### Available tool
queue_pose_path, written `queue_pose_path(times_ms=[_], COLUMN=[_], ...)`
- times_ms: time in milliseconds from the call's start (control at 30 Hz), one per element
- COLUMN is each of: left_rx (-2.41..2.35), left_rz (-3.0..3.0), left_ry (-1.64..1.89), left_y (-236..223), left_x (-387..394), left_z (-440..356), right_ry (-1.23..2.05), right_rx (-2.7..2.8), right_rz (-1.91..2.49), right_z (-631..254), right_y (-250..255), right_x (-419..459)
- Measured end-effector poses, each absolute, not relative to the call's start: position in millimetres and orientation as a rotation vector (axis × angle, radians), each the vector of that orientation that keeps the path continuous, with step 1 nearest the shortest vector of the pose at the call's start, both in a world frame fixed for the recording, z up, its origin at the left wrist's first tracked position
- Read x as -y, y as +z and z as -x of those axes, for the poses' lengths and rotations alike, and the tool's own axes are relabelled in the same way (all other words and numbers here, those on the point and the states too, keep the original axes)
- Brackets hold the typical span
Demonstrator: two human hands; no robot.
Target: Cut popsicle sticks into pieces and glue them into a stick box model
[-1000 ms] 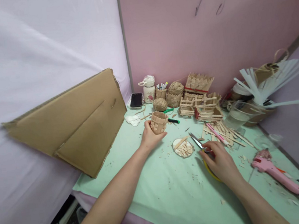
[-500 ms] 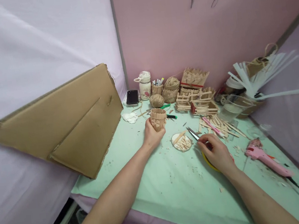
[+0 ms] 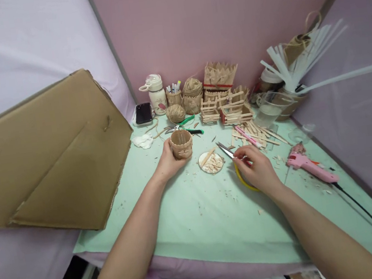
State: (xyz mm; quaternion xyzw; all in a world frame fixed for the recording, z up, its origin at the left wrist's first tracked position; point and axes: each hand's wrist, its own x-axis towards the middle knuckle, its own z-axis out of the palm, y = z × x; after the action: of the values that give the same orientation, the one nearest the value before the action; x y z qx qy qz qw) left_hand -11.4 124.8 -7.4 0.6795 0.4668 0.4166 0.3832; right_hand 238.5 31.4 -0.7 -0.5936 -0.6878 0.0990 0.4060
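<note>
My left hand (image 3: pixel 171 161) is closed around a small cup (image 3: pixel 182 148) covered in wooden pieces, its open mouth tilted partly toward me. Thumb and fingers of my right hand (image 3: pixel 256 166) close on yellow-handled scissors (image 3: pixel 226 150) near the pivot; the blades point away to the left, and the hand hides part of the handles. Between the hands, a small round dish (image 3: pixel 211 162) holds cut wood bits and a stick.
Craft sticks (image 3: pixel 254 132) and a pink pen-like tool lie beyond my right hand. A pink glue gun (image 3: pixel 309 166) trails its cord at right. Pliers (image 3: pixel 185 123), twine, a bottle (image 3: pixel 156 95) and stick-built boxes stand behind. Cardboard (image 3: pixel 70 151) leans at left.
The cup has tipped in my left hand, so its opening now faces me more and its flower decoration shows less. My right hand stays at the scissors. The whole view has shifted.
</note>
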Motion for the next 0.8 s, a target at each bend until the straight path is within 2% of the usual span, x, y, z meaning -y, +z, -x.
queue_pose_path(times_ms=[133, 500, 700, 800], left_rx=[-1.137, -1.209, -1.281, -1.190], left_rz=[-1.751, -1.677, -1.723, -1.729], left_ry=[0.981, 0.989, 1.110, 1.075], left_y=[-4.1, -4.5, -12.6, -10.2], left_x=[-126.9, -126.4, -138.2, -139.0], left_z=[14.8, 16.5, 17.3, 18.6], right_ry=[0.245, 0.290, 0.340, 0.338], right_rx=[1.722, 1.696, 1.700, 1.695], right_rz=[1.483, 1.469, 1.454, 1.438], right_z=[-238.1, -240.3, -241.1, -242.3], right_y=[6.4, 9.3, 11.1, 12.4], right_x=[-27.4, -23.3, -21.3, -20.6])
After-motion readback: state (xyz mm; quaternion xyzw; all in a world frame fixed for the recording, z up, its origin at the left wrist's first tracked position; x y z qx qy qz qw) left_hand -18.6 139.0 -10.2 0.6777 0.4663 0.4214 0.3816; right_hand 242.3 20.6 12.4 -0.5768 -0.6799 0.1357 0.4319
